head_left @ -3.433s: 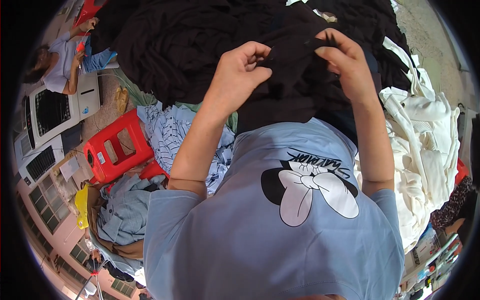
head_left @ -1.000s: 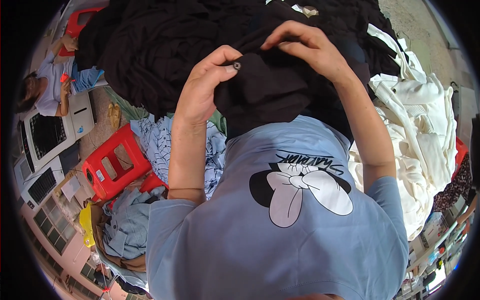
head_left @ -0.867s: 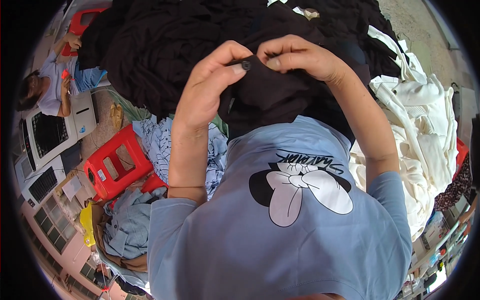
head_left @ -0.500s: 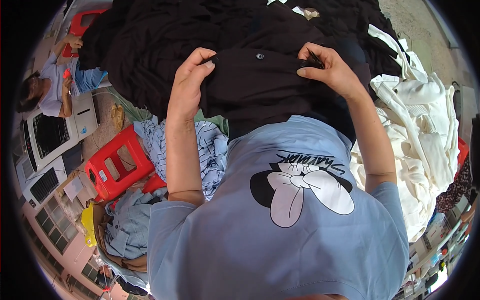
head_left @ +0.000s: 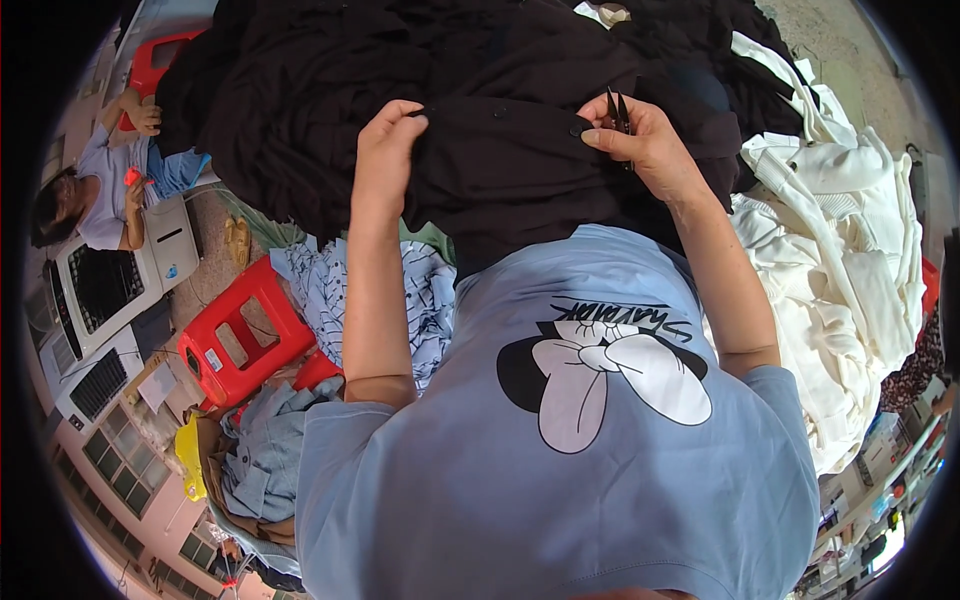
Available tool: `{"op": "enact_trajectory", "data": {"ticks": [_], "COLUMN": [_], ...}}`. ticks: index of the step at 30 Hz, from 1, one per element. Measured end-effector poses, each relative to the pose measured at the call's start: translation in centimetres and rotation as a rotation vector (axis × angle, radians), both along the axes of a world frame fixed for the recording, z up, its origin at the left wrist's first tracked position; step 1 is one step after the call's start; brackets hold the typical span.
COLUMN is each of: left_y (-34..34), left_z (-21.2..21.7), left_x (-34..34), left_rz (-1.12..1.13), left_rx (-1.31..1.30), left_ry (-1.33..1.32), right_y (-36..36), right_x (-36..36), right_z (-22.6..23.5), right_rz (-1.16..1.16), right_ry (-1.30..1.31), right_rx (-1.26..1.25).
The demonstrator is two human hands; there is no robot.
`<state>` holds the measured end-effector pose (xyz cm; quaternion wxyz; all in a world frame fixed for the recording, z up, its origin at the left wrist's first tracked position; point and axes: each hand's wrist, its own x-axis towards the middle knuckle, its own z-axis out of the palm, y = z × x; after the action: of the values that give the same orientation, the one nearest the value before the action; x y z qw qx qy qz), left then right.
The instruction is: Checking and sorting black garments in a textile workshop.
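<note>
Black garment [head_left: 510, 165] stretched between two grips, above a light-blue shirt.

Heaped behind and beyond both grips: more black cloth [head_left: 300, 90]; off to the right grip's outer side, a pile of cream clothes [head_left: 850, 270]. Left hand [head_left: 385, 150] pressed together on the garment's left edge, fabric bunched under the fingers. Right hand [head_left: 645, 145] pinching the garment's right edge beside a dark button [head_left: 577, 130], with small black thread snips [head_left: 616, 110] poking up from the same grip.

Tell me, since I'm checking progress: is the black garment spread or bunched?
Spread: black garment lies flat between left hand and right hand.
</note>
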<state>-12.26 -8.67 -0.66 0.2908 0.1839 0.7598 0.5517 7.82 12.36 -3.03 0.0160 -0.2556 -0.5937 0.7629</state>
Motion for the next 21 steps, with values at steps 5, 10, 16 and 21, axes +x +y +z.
{"op": "enact_trajectory", "data": {"ticks": [5, 10, 16, 21], "left_y": [2.6, 4.9, 4.4, 3.9], "left_z": [2.2, 1.7, 0.0, 0.0], "left_x": [5.5, 8.2, 8.8, 9.2], "left_rz": [-0.089, -0.175, -0.075, 0.020], "left_rx": [0.072, 0.162, 0.327, 0.404], "left_ry": [0.424, -1.024, -0.875, -0.851], "right_y": [-1.3, -2.9, -2.6, -2.6], "right_x": [-0.6, -0.3, 0.2, 0.7], "right_z": [-0.3, 0.8, 1.0, 0.6], "right_rz": [-0.080, -0.076, -0.120, -0.082], "right_ry": [0.300, 0.603, 0.692, 0.462], "right_rx": [0.521, 1.391, 1.590, 1.241]}}
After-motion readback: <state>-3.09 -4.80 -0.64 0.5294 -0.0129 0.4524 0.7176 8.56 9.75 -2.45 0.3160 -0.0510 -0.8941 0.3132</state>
